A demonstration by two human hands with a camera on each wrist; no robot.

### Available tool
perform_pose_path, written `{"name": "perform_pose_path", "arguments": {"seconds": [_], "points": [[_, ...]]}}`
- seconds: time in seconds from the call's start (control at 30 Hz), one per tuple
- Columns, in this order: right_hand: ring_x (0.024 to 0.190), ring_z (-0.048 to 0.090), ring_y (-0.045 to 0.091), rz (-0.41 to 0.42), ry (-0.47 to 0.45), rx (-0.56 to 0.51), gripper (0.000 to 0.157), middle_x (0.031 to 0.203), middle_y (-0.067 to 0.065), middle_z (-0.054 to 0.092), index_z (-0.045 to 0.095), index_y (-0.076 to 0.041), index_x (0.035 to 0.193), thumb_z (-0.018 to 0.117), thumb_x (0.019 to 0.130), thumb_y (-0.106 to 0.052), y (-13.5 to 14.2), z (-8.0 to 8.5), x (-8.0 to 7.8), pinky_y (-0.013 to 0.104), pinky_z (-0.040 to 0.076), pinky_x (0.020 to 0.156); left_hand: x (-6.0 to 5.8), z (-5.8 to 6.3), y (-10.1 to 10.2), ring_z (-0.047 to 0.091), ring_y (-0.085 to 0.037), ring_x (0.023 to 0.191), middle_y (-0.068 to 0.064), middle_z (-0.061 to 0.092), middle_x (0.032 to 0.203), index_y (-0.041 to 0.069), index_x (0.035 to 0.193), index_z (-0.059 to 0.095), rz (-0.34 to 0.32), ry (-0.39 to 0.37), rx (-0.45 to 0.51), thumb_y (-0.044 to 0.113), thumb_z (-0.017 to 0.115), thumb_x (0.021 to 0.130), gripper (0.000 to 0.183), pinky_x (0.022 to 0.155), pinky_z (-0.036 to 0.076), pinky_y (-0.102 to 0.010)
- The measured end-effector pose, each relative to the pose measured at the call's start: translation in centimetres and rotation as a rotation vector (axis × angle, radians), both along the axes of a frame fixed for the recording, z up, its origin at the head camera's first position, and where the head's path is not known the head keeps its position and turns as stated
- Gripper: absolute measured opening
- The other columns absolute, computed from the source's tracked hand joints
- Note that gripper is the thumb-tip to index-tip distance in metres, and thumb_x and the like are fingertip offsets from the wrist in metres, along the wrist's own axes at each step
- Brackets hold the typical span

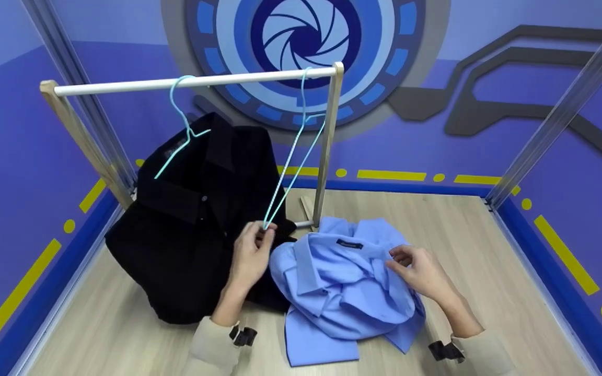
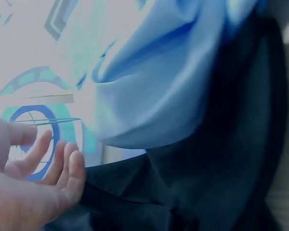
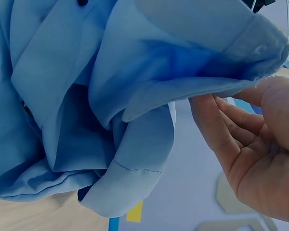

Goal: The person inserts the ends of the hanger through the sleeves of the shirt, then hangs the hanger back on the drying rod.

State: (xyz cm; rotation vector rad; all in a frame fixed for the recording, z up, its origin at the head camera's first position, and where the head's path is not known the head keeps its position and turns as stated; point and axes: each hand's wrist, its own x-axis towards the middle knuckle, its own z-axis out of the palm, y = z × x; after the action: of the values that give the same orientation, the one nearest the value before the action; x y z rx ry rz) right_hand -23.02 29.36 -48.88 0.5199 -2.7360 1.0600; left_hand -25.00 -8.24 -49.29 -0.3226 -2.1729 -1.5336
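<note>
A light-blue wire hanger [image 1: 282, 177] hangs by its hook from the rail and tilts steeply downward. My left hand [image 1: 251, 255] pinches its low end between thumb and fingertips. Below and to the right, a blue collared shirt [image 1: 353, 308] lies bunched, its dark neck label facing up. At the right side of its collar [image 3: 188, 91], my right hand [image 1: 424, 271] pinches the edge; in the right wrist view the fingertips are partly hidden behind the cloth. The left wrist view shows the left hand's curled fingers [image 2: 70, 168] beside the thin hanger wire.
A black shirt [image 1: 186, 271] hangs on a second light-blue hanger [image 1: 179, 150] at the left. The white rail [image 1: 123, 86] rests on wooden posts [image 1: 326, 151]. Wood-look tabletop [image 1: 489, 261] extends to the right, with blue-purple printed walls [image 1: 567, 162] around it.
</note>
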Motion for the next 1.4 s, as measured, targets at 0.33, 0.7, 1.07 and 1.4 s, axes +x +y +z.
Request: {"name": "perform_pose_path", "arguments": {"seconds": [0.33,0.7,1.07,1.4], "points": [[0.077,0.069,0.018,-0.001,0.01,0.002,0.012,0.087,0.001,0.073,0.075,0.001,0.103,0.075,0.094,-0.007,-0.1,0.0,0.0,0.033,0.056,0.07,0.6,3.9,-0.5,0.065,-0.033,0.086,-0.015,0.069,0.102,-0.008,0.109,0.069,0.037,0.077,0.345,0.007,0.048,0.109,0.026,0.075,0.055,-0.031],[0.077,0.069,0.018,0.011,0.015,0.0,0.011,0.088,0.002,0.073,0.074,0.0,0.103,0.074,0.095,-0.007,-0.1,-0.1,0.0,0.034,0.056,0.07,1.5,7.2,-0.3,0.062,-0.022,0.09,-0.011,0.068,0.103,-0.001,0.111,0.073,-0.006,0.137,0.298,0.009,0.058,0.105,0.019,0.076,0.05,-0.024],[0.074,0.069,0.015,0.001,0.041,0.007,0.009,0.084,-0.001,0.072,0.074,-0.001,0.101,0.076,0.093,-0.006,-0.1,-0.2,0.1,0.032,0.056,0.068,0.4,8.8,0.2,0.063,-0.017,0.084,-0.003,0.068,0.094,0.003,0.107,0.076,0.023,0.113,0.146,0.019,0.071,0.099,0.019,0.073,0.051,-0.024],[0.074,0.067,0.015,0.018,0.039,-0.001,0.01,0.084,-0.001,0.072,0.074,-0.001,0.102,0.075,0.094,-0.007,-0.1,-0.3,0.2,0.031,0.055,0.067,-0.5,9.6,0.2,0.063,-0.017,0.079,-0.002,0.069,0.09,0.003,0.101,0.076,0.029,0.066,0.068,0.017,0.072,0.098,0.015,0.07,0.05,-0.024]]}}
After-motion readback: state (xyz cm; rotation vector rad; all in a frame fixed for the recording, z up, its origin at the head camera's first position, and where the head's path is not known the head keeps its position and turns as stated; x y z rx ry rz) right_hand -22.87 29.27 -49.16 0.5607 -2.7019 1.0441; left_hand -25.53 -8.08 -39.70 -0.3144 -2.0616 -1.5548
